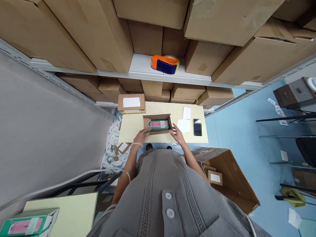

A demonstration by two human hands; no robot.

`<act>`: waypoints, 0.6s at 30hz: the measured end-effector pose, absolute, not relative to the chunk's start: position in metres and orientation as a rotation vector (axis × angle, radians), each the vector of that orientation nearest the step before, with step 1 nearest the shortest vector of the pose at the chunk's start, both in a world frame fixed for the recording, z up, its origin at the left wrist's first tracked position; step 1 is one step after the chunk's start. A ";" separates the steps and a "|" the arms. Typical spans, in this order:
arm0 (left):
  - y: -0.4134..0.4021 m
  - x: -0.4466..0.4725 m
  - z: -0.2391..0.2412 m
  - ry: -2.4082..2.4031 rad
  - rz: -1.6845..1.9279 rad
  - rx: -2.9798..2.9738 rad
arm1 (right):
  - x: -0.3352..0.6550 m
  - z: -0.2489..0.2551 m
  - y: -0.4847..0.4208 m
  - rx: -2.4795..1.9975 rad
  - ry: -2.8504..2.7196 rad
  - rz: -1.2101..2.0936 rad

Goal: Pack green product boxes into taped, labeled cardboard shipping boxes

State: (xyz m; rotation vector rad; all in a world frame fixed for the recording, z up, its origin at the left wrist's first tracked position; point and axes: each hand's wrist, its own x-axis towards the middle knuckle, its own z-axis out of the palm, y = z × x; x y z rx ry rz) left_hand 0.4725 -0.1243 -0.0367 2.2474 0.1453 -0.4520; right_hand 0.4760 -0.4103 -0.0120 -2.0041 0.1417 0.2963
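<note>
An open cardboard box [158,132] rests near the front edge of the cream table. Inside it lies a green and pink product box [159,124] with a pale label. My left hand [141,136] holds the box's near left corner, beside a raised end flap. At the near right corner, my right hand [177,135] has its thumb and fingers around the cardboard edge. White label sheets [184,125] and a dark, pixelated rectangular item [197,127] lie to the right of my right hand.
A labelled carton [131,103] stands at the table's back left. An orange and blue tape dispenser [165,64] sits on the shelf above, among large cartons. A big open carton [229,181] with small boxes is on the floor at right; discarded paper strips [113,138] lie left.
</note>
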 end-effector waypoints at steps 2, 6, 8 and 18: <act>-0.124 0.473 -0.038 0.143 -0.460 2.226 | 0.476 -0.012 -0.411 -2.021 0.104 0.297; -0.124 0.472 -0.039 0.178 -0.465 2.208 | 0.478 -0.014 -0.413 -2.068 0.015 0.317; -0.124 0.471 -0.039 0.182 -0.459 2.206 | 0.481 -0.016 -0.413 -2.103 -0.013 0.335; -0.125 0.471 -0.038 0.182 -0.431 2.140 | 0.500 -0.017 -0.416 -2.313 -0.095 0.429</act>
